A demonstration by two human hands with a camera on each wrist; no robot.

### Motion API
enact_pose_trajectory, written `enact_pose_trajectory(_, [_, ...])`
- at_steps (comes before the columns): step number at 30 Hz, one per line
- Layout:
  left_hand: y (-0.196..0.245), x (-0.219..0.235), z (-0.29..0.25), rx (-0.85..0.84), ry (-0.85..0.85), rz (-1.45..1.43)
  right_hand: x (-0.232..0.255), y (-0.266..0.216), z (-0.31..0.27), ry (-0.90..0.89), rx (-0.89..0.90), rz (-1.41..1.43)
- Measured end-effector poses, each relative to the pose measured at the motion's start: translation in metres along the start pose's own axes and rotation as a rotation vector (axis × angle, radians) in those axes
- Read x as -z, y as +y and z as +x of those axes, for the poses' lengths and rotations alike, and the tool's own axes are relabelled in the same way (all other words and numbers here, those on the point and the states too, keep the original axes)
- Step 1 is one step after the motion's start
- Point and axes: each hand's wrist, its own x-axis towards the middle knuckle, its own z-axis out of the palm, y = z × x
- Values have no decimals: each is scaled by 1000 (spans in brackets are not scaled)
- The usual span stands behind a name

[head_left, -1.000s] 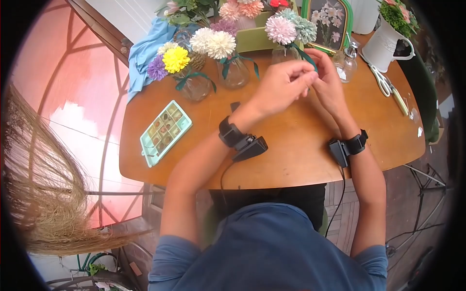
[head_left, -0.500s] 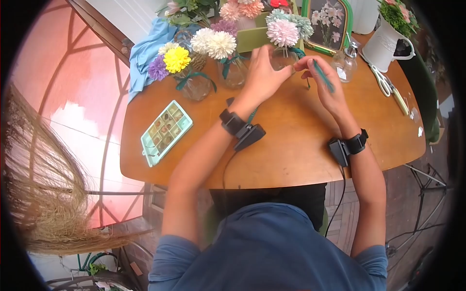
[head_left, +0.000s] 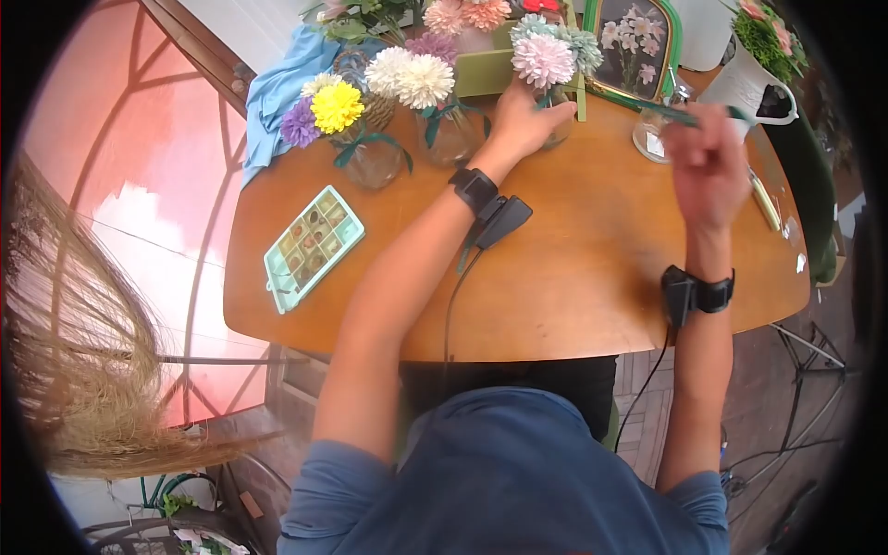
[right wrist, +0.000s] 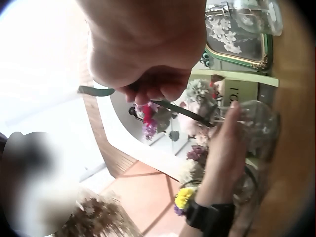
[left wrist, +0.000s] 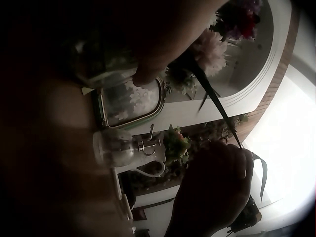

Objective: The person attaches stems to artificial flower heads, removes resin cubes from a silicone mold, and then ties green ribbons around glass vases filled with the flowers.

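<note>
In the head view the left hand [head_left: 524, 122] grips the glass vase [head_left: 559, 129] holding pink and blue-green flowers [head_left: 543, 61], near its neck. The right hand [head_left: 708, 162], blurred and raised to the right, pinches a dark green ribbon [head_left: 668, 113] that runs taut from the vase neck. From the right wrist view, the fingers of the right hand [right wrist: 143, 54] are curled round the ribbon [right wrist: 182, 112], whose tail [right wrist: 96, 91] sticks out past them, while the left hand [right wrist: 228, 148] lies against the vase [right wrist: 259, 123].
Two flower vases with green ribbons [head_left: 448, 137] [head_left: 370, 159] stand left of the left hand. A mint compartment tray [head_left: 314, 248] lies at the table's left. Behind the right hand are a glass bottle [head_left: 650, 139], a green-framed picture [head_left: 633, 46] and a white pitcher [head_left: 754, 85].
The right hand has moved right and away from the vase, drawing the ribbon out. The left hand has shifted from the front of the vase to grip it near the neck.
</note>
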Motion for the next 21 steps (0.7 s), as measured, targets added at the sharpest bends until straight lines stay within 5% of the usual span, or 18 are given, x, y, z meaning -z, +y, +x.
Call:
enact_pose_trajectory(6, [4,3,0,61,-8,-78,61,-71,15,-3,170,496])
enact_pose_trajectory(13, [33,15,-20,120,-12,134,53,-61,15,123,243,258])
enact_pose_trajectory(20, [69,92,-82,294,-241,130,46,-51,14,55,215,112])
enact_pose_trajectory(21, [67,100,-85,319,-170,103,39,-45,13,99,193,54])
